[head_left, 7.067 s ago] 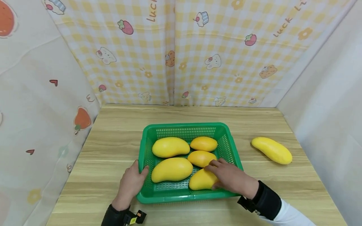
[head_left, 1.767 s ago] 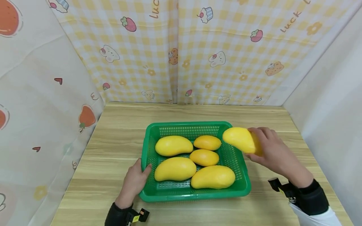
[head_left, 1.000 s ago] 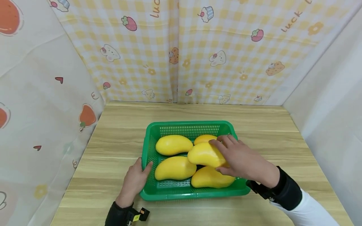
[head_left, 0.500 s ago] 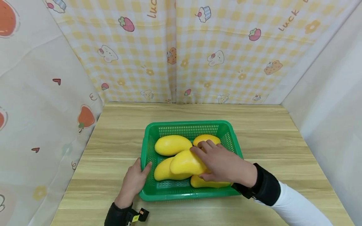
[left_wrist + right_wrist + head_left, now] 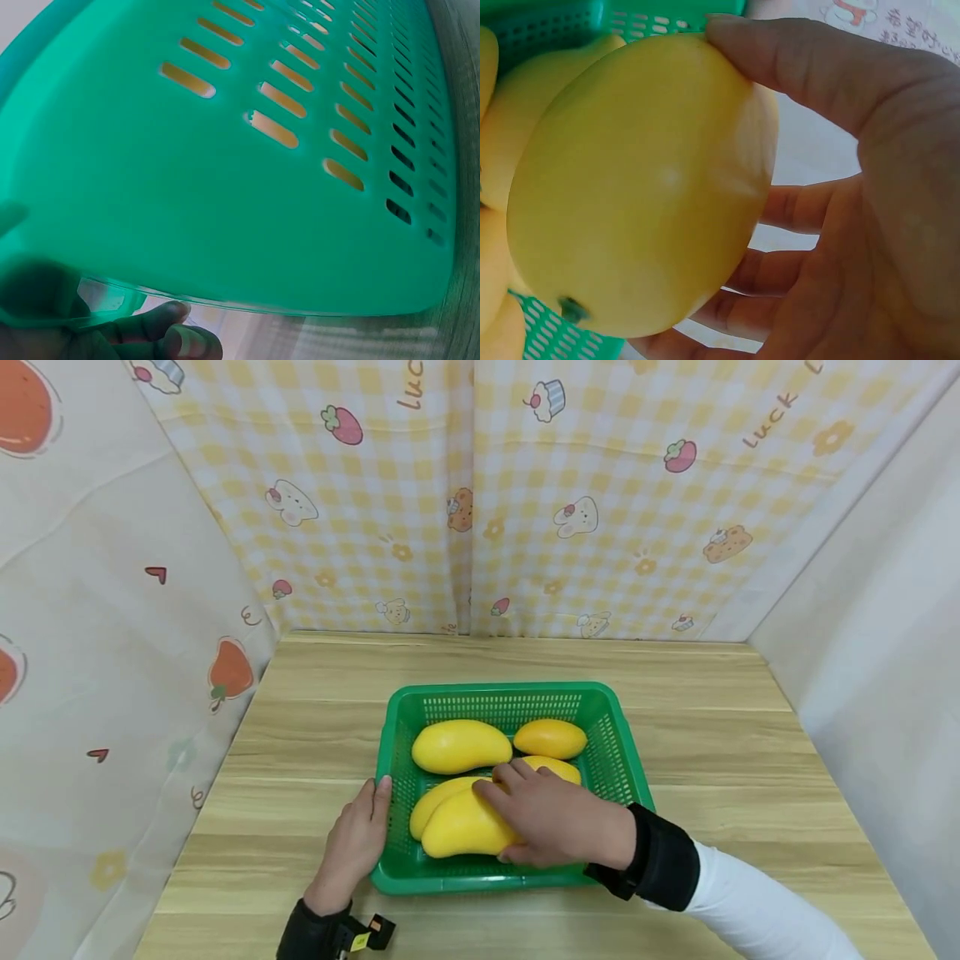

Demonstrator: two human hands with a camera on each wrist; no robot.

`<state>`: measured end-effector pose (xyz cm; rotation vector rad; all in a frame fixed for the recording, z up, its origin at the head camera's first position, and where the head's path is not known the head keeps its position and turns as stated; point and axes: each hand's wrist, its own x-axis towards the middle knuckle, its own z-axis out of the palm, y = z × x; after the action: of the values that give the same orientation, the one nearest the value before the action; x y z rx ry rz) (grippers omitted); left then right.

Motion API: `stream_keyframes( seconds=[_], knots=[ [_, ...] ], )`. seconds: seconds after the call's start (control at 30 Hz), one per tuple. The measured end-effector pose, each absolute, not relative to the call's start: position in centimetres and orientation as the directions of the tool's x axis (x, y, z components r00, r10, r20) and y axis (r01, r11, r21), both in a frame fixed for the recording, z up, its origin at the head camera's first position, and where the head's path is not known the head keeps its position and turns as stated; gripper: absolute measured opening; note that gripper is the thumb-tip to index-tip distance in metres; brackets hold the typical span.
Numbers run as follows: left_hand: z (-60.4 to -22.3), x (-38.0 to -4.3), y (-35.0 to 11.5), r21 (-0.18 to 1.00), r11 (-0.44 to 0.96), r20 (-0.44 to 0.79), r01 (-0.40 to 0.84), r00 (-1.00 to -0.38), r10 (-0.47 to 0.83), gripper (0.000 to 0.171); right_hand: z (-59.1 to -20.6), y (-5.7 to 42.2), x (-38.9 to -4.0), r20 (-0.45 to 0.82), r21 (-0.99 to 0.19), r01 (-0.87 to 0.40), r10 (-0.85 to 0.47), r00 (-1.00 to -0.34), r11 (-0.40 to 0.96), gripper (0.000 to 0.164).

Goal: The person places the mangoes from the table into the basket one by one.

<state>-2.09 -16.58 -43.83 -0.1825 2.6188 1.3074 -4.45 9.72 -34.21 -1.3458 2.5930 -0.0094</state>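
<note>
My right hand (image 5: 555, 818) grips a large yellow mango (image 5: 465, 825), low over the front of the green basket (image 5: 517, 689). It partly covers another mango (image 5: 437, 802); whether the two touch is unclear. In the right wrist view the thumb lies on one side of the held mango (image 5: 641, 187) and the fingers curl round the other. My left hand (image 5: 351, 843) holds the basket's left rim, its thumb laid along it. The left wrist view shows curled fingers (image 5: 184, 341) by the basket wall (image 5: 172, 210). My right hand hides the front right mango.
Toward the back of the basket lie a large mango (image 5: 461, 746) and a smaller one (image 5: 551, 739), with another small mango (image 5: 558, 768) just in front. The wooden table (image 5: 712, 693) meets a checked curtain (image 5: 600, 468) at the back. White cloth flanks both sides.
The mango formerly on the table at the right is now in my right hand. It has travelled left and forward over the basket, then lower. My left thumb has straightened along the rim.
</note>
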Motion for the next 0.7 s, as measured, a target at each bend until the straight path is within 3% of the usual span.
stream_keyframes(
  seconds=[0.7],
  knots=[
    [-43.7, -2.0, -16.7, 0.773, 0.605, -0.225, -0.189, -0.974, -0.018, 0.051, -35.5, 7.1, -3.9, -0.261, -0.032, -0.845, -0.821, -0.508, 0.534, 0.065]
  ],
)
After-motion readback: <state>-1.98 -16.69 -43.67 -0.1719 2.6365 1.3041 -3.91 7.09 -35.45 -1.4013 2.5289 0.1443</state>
